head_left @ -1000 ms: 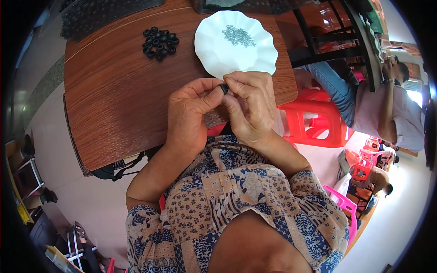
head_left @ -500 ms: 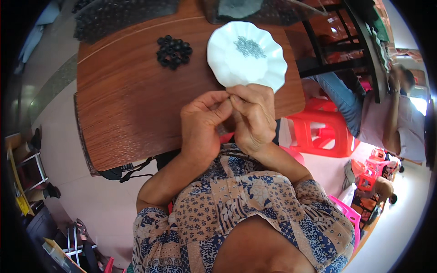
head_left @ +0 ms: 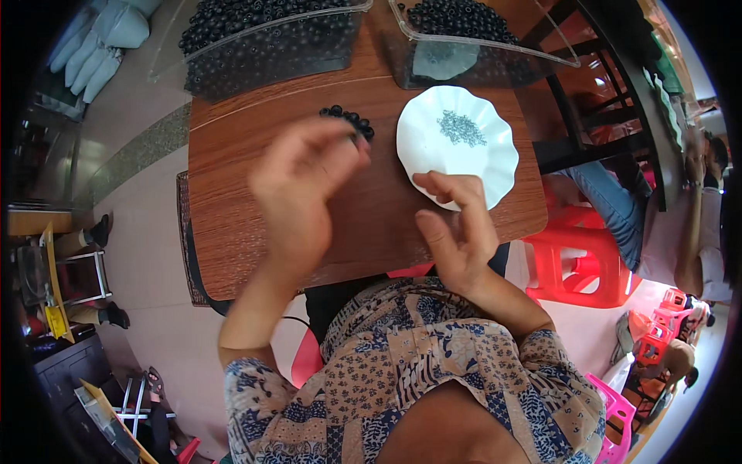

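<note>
Tabletop below, left hand seemingly pinches a black bead.

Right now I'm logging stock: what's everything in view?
Table: one, brown, centre
Plate: one, white, scalloped, table's right side
Small bits: many, clear, on the plate
Bead pile: several, black, left of plate
Tubs: two, clear, table's far edge
Tub beads: many, black, inside tubs
Bags: several, white, upper left
Stools: several, red, right
Chair: one, pink, lower right
Cabinet: one, dark, lower left
Other people: several, left, right
Patterned top: one, blue and beige, bottom centre
Left grip: one, blurred, beside bead pile
Right grip: one, open, at plate's near rim
</note>
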The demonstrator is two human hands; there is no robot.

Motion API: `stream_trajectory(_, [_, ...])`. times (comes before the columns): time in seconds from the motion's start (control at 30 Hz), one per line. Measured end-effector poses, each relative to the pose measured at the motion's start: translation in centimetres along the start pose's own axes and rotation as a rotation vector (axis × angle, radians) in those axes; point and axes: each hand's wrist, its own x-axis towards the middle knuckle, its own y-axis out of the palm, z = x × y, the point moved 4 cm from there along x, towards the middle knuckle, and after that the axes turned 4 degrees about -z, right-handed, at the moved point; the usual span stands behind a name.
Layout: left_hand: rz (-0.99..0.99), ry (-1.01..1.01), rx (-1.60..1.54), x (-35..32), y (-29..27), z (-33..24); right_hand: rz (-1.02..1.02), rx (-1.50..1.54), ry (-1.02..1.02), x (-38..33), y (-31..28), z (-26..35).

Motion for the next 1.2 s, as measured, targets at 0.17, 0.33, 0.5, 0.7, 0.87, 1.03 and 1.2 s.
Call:
stream_trajectory(0.17, [-0.162, 0.557, 0.481, 11.1, -2.9, -6.4, 0.02, 0.113, 0.168, -0.5, -0.6, -1.4])
stream_trajectory(0.33, [-0.398, 0.809, 1.089, 16.1, -2.0, -9.4, 0.066, 0.025, 0.06, -0.7, -0.3, -1.3])
stream_trajectory(0.5, [-0.126, 1.154, 1.272, 12.4, -2.7, -4.8, 0.021, -0.052, -0.087, -0.1, -0.9, -1.6])
stream_trajectory(0.7, [0.21, 0.169, 1.053, 11.2, -4.7, 4.3, 0.08, -0.101, -0.065, 0.7, -1.5, -2.1])
stream_trajectory(0.87, [0.359, 0.144, 1.125, 11.8, -4.8, 5.4, 0.021, -0.121, -0.12, 0.7, -1.7, -2.0])
stream_trajectory(1.03, [0.375, 0.165, 1.181, 11.6, -4.4, 5.0, 0.012, -0.206, -0.096, 1.1, -3.0, -3.0])
stream_trajectory(1.2, [0.307, 0.071, 1.127, 12.2, -5.5, 6.0, -0.029, -0.401, -0.052, 2.6, -4.6, -5.5])
